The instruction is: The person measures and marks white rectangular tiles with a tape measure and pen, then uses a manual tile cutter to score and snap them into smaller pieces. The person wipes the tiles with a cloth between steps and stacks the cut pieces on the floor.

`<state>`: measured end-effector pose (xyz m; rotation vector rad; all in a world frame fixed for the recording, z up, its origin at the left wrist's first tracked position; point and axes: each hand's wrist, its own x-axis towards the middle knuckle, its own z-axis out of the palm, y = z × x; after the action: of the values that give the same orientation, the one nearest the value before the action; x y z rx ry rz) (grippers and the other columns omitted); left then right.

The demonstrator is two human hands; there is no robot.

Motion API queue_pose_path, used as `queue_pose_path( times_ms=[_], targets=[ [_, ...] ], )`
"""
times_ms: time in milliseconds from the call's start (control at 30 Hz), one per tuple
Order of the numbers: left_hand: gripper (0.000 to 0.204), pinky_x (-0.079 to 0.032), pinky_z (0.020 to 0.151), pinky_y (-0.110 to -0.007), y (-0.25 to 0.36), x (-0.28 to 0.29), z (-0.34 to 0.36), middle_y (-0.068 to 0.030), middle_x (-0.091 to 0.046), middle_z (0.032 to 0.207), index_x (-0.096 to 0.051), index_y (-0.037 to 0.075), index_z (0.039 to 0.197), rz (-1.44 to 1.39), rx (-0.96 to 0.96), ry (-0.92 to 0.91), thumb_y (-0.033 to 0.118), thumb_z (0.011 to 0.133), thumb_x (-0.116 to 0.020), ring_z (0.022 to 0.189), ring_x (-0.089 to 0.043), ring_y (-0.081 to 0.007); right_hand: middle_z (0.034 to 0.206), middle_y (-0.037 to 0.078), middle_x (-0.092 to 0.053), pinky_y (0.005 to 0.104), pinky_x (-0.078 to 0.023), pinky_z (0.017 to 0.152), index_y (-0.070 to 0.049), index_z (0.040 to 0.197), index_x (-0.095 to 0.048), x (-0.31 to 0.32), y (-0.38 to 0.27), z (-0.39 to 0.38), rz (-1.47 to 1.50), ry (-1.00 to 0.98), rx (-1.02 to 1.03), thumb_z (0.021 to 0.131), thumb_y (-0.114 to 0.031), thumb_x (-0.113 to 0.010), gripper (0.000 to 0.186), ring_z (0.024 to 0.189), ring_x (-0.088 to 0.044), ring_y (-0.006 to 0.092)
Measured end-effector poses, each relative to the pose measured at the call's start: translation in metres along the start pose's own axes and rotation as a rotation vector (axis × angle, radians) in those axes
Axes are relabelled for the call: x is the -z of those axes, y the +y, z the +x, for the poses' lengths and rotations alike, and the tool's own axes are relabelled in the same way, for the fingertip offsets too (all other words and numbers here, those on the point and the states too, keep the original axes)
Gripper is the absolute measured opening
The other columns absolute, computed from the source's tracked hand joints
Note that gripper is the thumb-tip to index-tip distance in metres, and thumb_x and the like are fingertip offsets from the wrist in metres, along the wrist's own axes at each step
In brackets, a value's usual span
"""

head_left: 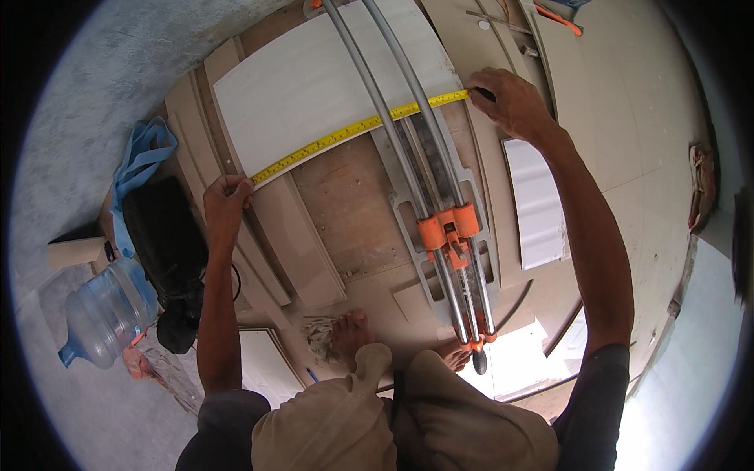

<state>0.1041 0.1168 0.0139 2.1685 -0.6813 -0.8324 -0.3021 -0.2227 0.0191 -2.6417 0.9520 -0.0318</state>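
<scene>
A yellow tape measure is stretched along the near edge of a large white tile. At the tile's near left corner, my left hand pinches the tape's end. Beside the right edge, my right hand is closed around a dark object at the tape's other end, seemingly its case, mostly hidden by my fingers. The tile lies under the two steel rails of a manual tile cutter, whose orange carriage sits on the rails nearer to me. Its dark-tipped handle points toward my feet.
Tile strips lie left of the cutter, and a white tile offcut lies to its right. Farther left are a black bag, a blue strap and a clear blue water jug. My bare foot stands near the cutter.
</scene>
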Motion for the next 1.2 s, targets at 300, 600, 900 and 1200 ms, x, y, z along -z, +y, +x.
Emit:
queue_pose_path(
  times_ms=[300, 600, 900, 1200],
  targets=[
    [0.03, -0.051, 0.067, -0.028, 0.005, 0.009, 0.013, -0.0084, -0.071, 0.083, -0.07, -0.008, 0.107, 0.057, 0.02, -0.097, 0.02, 0.098, -0.073, 0.072, -0.064, -0.0132, 0.101, 0.006, -0.07, 0.046, -0.056, 0.091, -0.012, 0.112, -0.072, 0.002, 0.0, -0.004, 0.022, 0.048, 0.016, 0.102, -0.025, -0.063, 0.019, 0.1, -0.069, 0.0289],
    [0.064, -0.033, 0.124, -0.041, 0.011, -0.028, 0.097, -0.0264, -0.05, 0.158, -0.047, -0.005, 0.155, 0.222, -0.344, 0.26, 0.031, 0.106, -0.062, 0.15, -0.046, -0.0337, 0.096, 0.007, -0.069, 0.045, -0.056, 0.089, -0.011, 0.108, -0.072, 0.004, -0.004, -0.002, 0.02, 0.038, 0.013, 0.101, -0.024, -0.063, 0.017, 0.096, -0.068, 0.0283],
    [0.063, -0.026, 0.128, -0.039, 0.003, -0.039, 0.098, -0.0228, -0.04, 0.167, -0.043, 0.0, 0.161, -0.092, -0.381, 0.253, 0.02, 0.104, -0.064, 0.155, -0.038, -0.0319, 0.092, 0.007, -0.066, 0.0448, -0.055, 0.087, -0.01, 0.107, -0.073, 0.002, -0.005, -0.003, 0.051, 0.082, 0.035, 0.101, -0.023, -0.064, 0.016, 0.093, -0.067, 0.027],
    [0.065, -0.028, 0.128, -0.039, 0.011, -0.04, 0.092, -0.0217, -0.039, 0.168, -0.042, 0.002, 0.162, -0.07, -0.353, 0.261, 0.021, 0.104, -0.066, 0.155, -0.038, -0.0315, 0.092, 0.007, -0.066, 0.0459, -0.055, 0.086, -0.009, 0.104, -0.071, 0.005, -0.005, -0.002, 0.057, 0.071, 0.047, 0.1, -0.023, -0.065, 0.016, 0.091, -0.067, 0.0278]
  ],
)
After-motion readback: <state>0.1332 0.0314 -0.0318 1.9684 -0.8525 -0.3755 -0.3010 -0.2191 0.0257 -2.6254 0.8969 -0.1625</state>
